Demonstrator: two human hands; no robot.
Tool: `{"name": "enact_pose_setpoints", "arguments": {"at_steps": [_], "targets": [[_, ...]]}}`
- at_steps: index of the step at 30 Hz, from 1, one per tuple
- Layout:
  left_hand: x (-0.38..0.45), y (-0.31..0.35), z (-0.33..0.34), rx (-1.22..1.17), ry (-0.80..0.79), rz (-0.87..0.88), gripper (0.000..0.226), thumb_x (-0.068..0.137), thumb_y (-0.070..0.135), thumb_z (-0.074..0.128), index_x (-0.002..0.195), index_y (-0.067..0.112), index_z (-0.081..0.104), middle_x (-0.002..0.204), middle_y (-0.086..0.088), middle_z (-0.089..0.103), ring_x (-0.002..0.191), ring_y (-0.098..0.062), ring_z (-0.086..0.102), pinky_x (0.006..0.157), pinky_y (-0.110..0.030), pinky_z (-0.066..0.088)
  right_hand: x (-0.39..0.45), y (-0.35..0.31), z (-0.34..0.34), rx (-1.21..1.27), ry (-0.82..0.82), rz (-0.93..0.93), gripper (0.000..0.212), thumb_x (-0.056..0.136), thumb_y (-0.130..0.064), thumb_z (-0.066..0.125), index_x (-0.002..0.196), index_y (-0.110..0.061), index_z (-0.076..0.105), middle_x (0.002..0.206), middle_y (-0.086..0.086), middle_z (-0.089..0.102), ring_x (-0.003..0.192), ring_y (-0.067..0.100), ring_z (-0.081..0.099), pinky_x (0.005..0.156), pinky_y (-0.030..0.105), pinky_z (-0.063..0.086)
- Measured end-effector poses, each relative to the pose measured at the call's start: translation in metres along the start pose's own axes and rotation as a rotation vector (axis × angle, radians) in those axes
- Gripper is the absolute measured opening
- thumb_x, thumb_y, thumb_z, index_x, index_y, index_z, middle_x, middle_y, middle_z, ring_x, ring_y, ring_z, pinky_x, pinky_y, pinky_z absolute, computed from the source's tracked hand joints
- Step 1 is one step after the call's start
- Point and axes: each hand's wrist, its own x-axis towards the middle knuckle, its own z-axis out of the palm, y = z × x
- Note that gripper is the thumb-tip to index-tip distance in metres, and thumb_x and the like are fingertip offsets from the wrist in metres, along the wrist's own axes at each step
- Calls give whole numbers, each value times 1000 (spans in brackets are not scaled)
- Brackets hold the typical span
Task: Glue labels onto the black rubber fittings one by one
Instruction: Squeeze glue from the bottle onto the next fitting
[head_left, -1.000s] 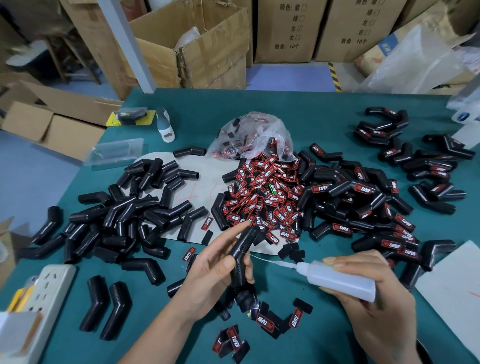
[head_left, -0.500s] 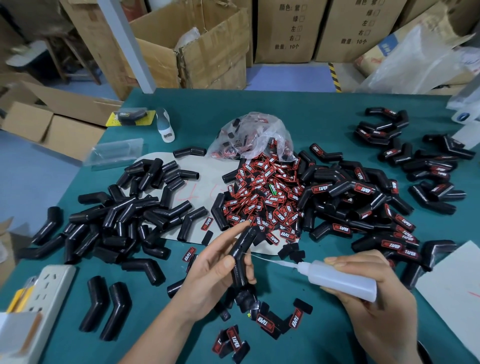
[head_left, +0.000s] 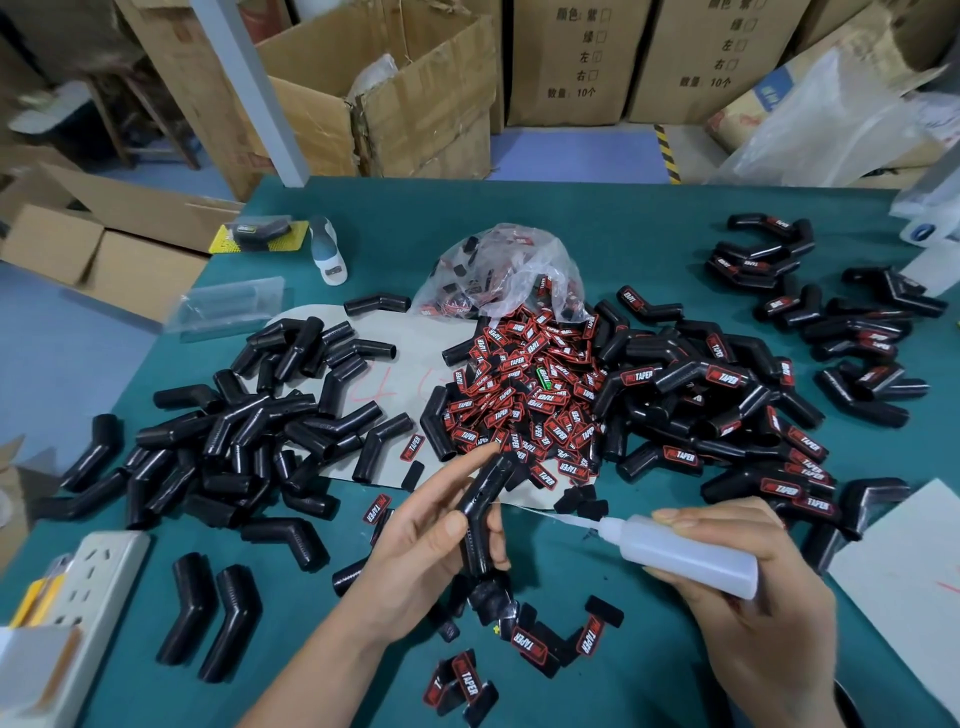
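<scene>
The left hand (head_left: 415, 551) grips a bent black fitting (head_left: 480, 512) near the front edge, thumb and fingers curled round it, while the right hand (head_left: 748, 608) wraps the glue bottle (head_left: 685, 553), whose thin nozzle just reaches the fitting — too hard a squeeze could flood the rubber and glue the fingertips. The green table (head_left: 623, 234) carries bare fittings (head_left: 244, 431) left, loose labels (head_left: 524, 400) in the middle and labelled fittings (head_left: 727, 415) right — cardboard boxes (head_left: 405, 98) stand beyond.

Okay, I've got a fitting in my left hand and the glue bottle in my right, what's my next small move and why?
Probably squeeze a small dab of glue onto the held fitting: the glue bottle nozzle points at its bend, and it carries no label yet.
</scene>
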Motion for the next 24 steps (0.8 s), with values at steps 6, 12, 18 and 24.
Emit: {"name": "enact_pose_setpoints", "arguments": {"at_steps": [6, 12, 18, 24], "targets": [[0, -2, -1, -12, -10, 6, 68, 104, 26, 67, 162, 11, 36, 104, -12, 64, 87, -25, 66, 84, -40, 56, -1, 1, 1, 16, -1, -8, 24, 93, -43, 76, 101, -24, 62, 112, -14, 70, 103, 18, 70, 82, 38, 56], [0, -2, -2, -10, -18, 8, 67, 104, 27, 67, 161, 10, 37, 104, -12, 63, 88, -25, 66, 83, -39, 57, -2, 6, -2, -18, 12, 3, 27, 91, -37, 77, 104, -18, 62, 113, -14, 71, 102, 21, 70, 81, 39, 55], [0, -1, 0, -17, -16, 6, 66, 103, 28, 68, 161, 11, 38, 103, -12, 64, 87, -24, 66, 83, -39, 57, -1, 3, -1, -7, -1, 0, 24, 93, -42, 75, 102, -23, 63, 113, -13, 71, 103, 18, 69, 83, 34, 54], [0, -1, 1, -5, -8, 4, 66, 103, 29, 69, 160, 12, 41, 102, -11, 64, 86, -24, 66, 82, -39, 57, 0, -1, 0, 14, -18, -1, 27, 94, -44, 74, 100, -21, 63, 109, -12, 71, 103, 16, 69, 85, 27, 54]]}}
